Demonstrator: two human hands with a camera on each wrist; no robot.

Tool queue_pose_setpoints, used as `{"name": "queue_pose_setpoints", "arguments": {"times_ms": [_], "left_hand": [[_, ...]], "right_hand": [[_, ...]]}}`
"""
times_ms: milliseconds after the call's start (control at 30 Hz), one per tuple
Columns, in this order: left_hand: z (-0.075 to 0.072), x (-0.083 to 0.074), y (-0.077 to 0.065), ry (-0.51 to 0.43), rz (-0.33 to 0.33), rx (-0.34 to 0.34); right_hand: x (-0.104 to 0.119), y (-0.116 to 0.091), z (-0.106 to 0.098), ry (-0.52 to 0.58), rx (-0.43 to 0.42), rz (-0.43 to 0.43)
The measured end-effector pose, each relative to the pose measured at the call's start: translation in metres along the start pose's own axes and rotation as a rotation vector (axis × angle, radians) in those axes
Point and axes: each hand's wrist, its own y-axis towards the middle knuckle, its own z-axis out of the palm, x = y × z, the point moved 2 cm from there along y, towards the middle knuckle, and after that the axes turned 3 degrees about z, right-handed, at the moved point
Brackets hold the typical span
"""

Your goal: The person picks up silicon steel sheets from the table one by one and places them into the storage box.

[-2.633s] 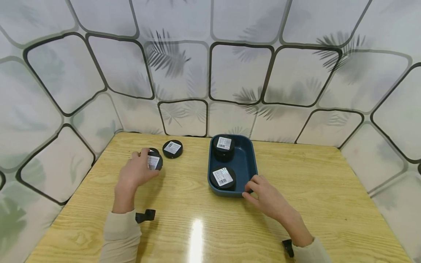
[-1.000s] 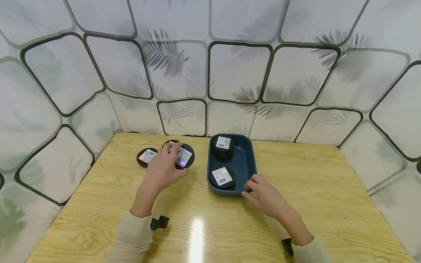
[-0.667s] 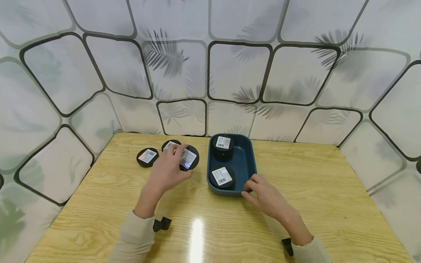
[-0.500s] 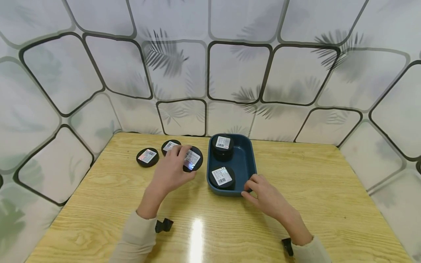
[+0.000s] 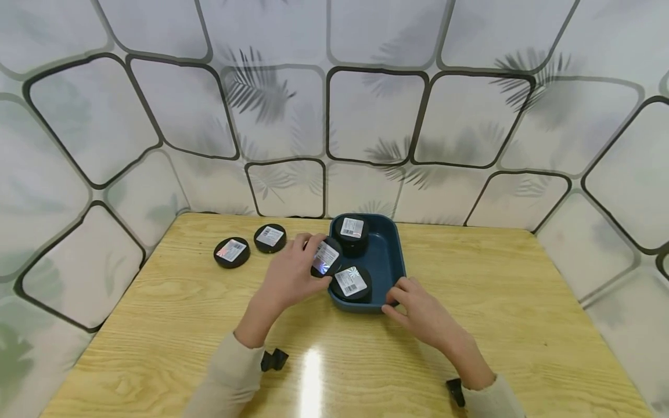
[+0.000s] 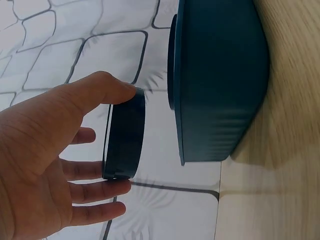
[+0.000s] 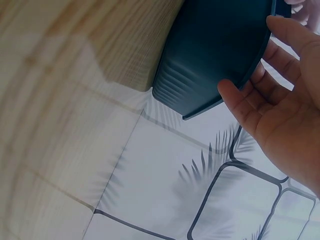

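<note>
My left hand (image 5: 290,273) pinches a flat round black container (image 5: 327,258) with a white label, thumb on one side and fingers on the other. In the head view it overlaps the left rim of the blue box (image 5: 385,255); in the left wrist view the container (image 6: 125,135) is held apart from the box's wall (image 6: 220,85). Inside the box, stacked black containers (image 5: 352,232) stand at the back left and another labelled one (image 5: 351,283) at the front left. My right hand (image 5: 425,313) grips the box's near right corner, fingertips at the rim in the right wrist view.
Two more labelled black containers, a left one (image 5: 232,252) and a right one (image 5: 270,238), lie on the wooden table (image 5: 486,337) left of the box. A patterned curtain (image 5: 376,116) rises behind the table's far edge.
My left hand has carried the pinched container rightward, from near the two on the table to the box's left rim. My right hand has stayed at the box corner.
</note>
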Motion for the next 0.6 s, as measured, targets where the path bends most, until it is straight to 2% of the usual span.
{"name": "queue_pose_setpoints", "arguments": {"times_ms": [233, 600], "left_hand": [[0.006, -0.017, 0.018, -0.005, 0.027, 0.08], [0.021, -0.035, 0.039, 0.024, 0.076, 0.138]], "right_hand": [[0.0, -0.001, 0.0, -0.001, -0.002, -0.003], [0.0, -0.001, 0.0, 0.006, 0.003, -0.017]]}}
